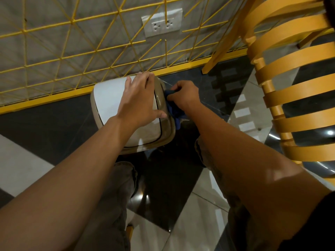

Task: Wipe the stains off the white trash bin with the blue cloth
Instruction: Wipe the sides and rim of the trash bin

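White plastic trash bin with a swing lid [108, 98] stands on the floor at the wall's base. Left hand [139, 98] lies flat on the lid, fingers spread and fairly straight, steadying it. Crumpled dark blue cloth [176, 113] is pressed to the bin's right side. Right hand [184, 96] holds it, fingers curled round it.

Judgement: wiping under way; lid top looks clean, brownish grime remains on the rim.

Glossy black-and-white tiled floor [45, 124]; yellow wire grid [72, 20] over grey wall; white double socket [162, 24]; yellow slatted wooden chair [290, 58] at right.
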### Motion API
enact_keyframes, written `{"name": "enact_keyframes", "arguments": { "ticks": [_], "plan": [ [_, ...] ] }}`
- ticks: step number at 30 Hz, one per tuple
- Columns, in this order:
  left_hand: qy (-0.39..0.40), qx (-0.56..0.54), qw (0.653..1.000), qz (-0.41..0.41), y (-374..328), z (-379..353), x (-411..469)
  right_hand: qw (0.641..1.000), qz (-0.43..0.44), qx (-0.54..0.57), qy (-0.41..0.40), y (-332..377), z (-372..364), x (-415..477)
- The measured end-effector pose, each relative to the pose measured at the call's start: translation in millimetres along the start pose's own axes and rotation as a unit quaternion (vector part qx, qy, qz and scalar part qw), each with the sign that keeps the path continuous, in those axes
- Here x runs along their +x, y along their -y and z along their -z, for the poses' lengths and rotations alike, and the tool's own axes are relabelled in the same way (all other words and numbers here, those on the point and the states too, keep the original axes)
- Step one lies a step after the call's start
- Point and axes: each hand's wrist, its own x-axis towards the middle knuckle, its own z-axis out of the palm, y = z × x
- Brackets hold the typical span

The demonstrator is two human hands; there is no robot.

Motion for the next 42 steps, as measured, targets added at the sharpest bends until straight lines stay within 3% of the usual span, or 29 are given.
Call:
{"name": "enact_keyframes", "arguments": {
  "ticks": [11,18,27,34,42],
  "plan": [
    [0.010,0.005,1.000,-0.007,-2.4,3.1,-3.2,0.997,-0.053,0.018,0.050,-34.8,-2.1,-45.7],
    [0.029,0.004,1.000,-0.005,-1.0,3.6,-2.4,0.999,-0.026,0.020,0.004,-10.1,-2.1,-15.9],
    [0.024,0.009,1.000,-0.008,-0.9,4.1,-1.6,0.997,0.029,-0.076,-0.001,28.2,-2.1,35.9],
    [0.020,-0.016,1.000,0.001,-2.2,4.1,-2.5,0.998,-0.019,-0.046,0.023,-6.2,1.2,5.6],
    [0.010,-0.029,0.999,-0.007,-2.8,6.9,1.0,0.999,0.003,-0.024,-0.027,7.6,-2.6,15.5]
  ]
}}
